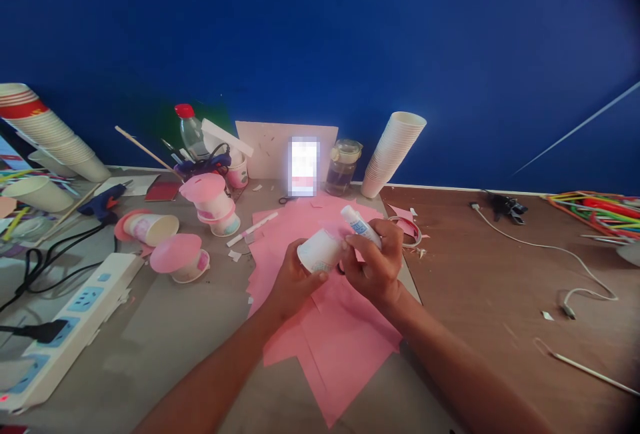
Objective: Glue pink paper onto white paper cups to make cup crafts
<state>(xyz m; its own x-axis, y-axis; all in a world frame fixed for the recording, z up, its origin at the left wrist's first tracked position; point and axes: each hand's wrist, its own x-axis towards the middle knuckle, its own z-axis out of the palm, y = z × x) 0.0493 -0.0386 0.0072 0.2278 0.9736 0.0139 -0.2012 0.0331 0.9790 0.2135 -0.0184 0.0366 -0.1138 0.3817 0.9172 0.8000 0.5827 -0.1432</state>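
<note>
A white paper cup (320, 252), tilted on its side with faint printing on its wall, is held in my left hand (293, 281), whose thumb lies along its near side. My right hand (376, 264) grips a glue stick (361, 226), a white tube with a blue label, close by the cup's right end. The tube's lower end is hidden by my fingers, so contact with the cup cannot be made out. Below both hands spread several pink paper sheets (333, 354). A white pen (253, 229) lies at their left edge.
Left stand cups with pink paper discs (210, 197), a glue gun (103, 202) and a power strip (75, 327). Behind are a lit phone (304, 166), a glass jar (343, 166) and stacked cups (395, 153). On the right lie a tape roll (413, 242) and white cable (543, 237).
</note>
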